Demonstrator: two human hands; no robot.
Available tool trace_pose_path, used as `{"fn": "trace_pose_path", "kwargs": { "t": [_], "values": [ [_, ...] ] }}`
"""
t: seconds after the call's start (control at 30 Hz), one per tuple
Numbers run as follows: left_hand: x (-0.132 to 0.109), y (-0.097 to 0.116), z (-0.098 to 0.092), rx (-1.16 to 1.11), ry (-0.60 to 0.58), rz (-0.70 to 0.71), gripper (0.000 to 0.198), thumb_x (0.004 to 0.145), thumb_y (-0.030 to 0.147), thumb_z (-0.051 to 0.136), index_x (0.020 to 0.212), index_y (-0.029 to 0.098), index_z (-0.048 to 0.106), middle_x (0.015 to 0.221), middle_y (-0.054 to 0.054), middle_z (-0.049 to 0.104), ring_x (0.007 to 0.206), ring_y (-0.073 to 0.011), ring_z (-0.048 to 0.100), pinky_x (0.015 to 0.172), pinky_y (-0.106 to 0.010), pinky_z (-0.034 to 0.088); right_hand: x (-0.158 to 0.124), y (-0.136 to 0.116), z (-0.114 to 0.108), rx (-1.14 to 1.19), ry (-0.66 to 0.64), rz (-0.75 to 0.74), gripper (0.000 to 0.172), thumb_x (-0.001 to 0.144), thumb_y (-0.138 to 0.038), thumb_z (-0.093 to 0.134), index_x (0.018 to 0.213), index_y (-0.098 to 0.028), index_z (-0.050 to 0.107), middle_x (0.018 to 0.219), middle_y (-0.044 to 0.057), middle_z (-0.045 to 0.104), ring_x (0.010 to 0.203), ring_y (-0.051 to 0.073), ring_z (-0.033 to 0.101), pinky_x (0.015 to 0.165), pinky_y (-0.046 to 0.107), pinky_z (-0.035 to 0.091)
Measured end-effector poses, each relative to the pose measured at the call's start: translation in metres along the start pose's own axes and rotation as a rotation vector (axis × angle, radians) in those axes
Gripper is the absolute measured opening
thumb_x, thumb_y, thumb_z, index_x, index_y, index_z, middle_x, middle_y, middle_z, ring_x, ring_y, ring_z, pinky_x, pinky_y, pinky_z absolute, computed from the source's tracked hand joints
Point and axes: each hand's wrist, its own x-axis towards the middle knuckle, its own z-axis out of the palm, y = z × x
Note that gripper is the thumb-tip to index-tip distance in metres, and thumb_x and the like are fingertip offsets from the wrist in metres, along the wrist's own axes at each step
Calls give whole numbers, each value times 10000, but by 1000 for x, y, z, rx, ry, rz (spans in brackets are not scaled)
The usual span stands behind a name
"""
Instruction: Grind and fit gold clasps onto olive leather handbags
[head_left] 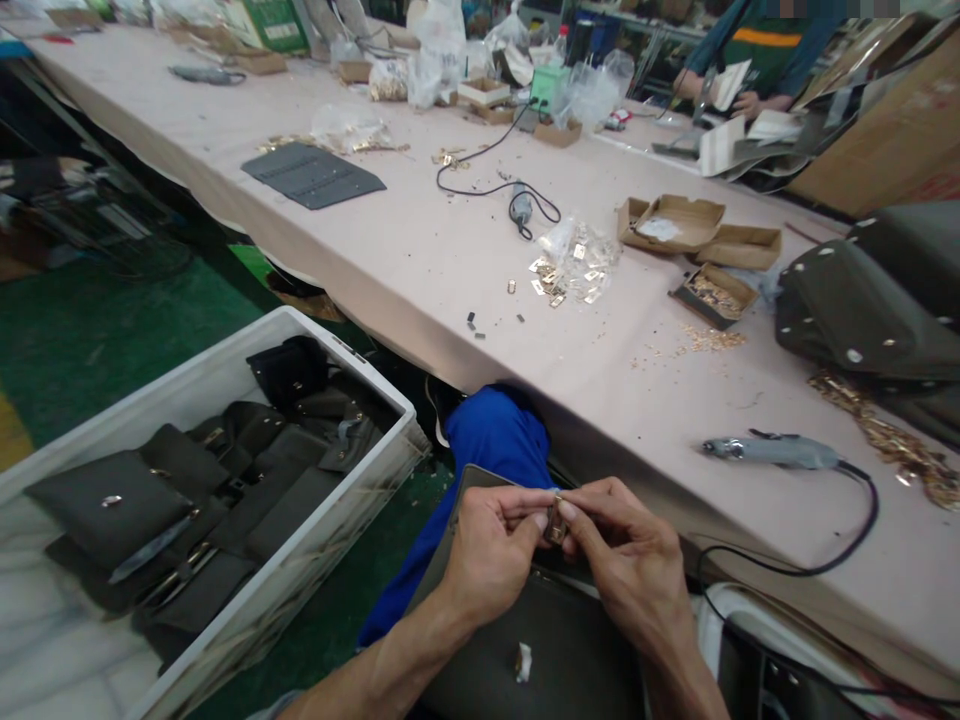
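Observation:
Both my hands meet low in the middle of the view, above a dark leather piece [555,650] lying on my lap. My left hand [491,550] and my right hand [626,555] each pinch a small brass metal fitting [556,522] at the edge of that leather piece. Fingers of both hands are closed round the fitting. A small pale clasp [523,662] sits on the leather lower down. My blue trouser leg [487,440] shows under the hands.
A long pink table [420,250] runs ahead with a grey electric tool [780,452], loose brass fittings [574,268], cardboard boxes [679,222], dark bags [862,310] at right. A white crate [352,500] of dark leather pieces stands left. Another person [750,60] works far right.

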Motion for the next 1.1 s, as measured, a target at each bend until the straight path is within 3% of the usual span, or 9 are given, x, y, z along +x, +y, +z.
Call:
{"fn": "trace_pose_path", "kwargs": {
  "t": [0.37,0.53,0.63,0.8,0.97,1.1],
  "values": [
    [-1,4,-2,-8,-21,-7,242,858,185,736,1062,59,767,892,-136,799,768,-229,778,727,-267,639,5,3,2,-14,-19,10,172,955,-369,760,1000,-214,820,818,34,657,618,162,624,538,258,496],
    [0,0,0,25,36,-16,320,835,192,737,1127,78,671,714,-67,760,605,-201,742,575,-231,613,7,10,7,-4,35,19,142,931,-345,771,948,-207,802,810,35,667,599,169,618,523,259,500],
    [1,-1,3,-29,88,-29,279,803,185,723,1059,113,637,646,-28,730,516,-189,711,490,-211,583,7,9,7,-87,30,-138,92,978,-261,709,947,-217,784,848,35,657,664,166,624,583,260,501],
    [-1,5,10,-83,156,-92,182,722,227,734,834,93,681,587,-57,708,453,-186,683,422,-197,555,3,7,-1,-244,-120,-473,305,1046,-88,508,1221,-214,724,977,71,585,821,172,599,675,272,493],
    [-1,9,12,-120,185,-156,247,703,276,767,824,64,727,617,-100,723,462,-198,689,412,-208,554,0,14,-3,-447,-100,-562,341,1038,-28,471,1246,-190,687,1024,82,559,814,157,580,657,252,450],
    [-7,13,8,-80,67,-89,308,807,309,743,986,59,745,755,-130,764,557,-195,713,531,-256,602,1,11,-3,-463,-120,-525,289,1050,-48,435,1102,-182,685,973,68,565,765,153,569,634,257,424]
  ]
}}
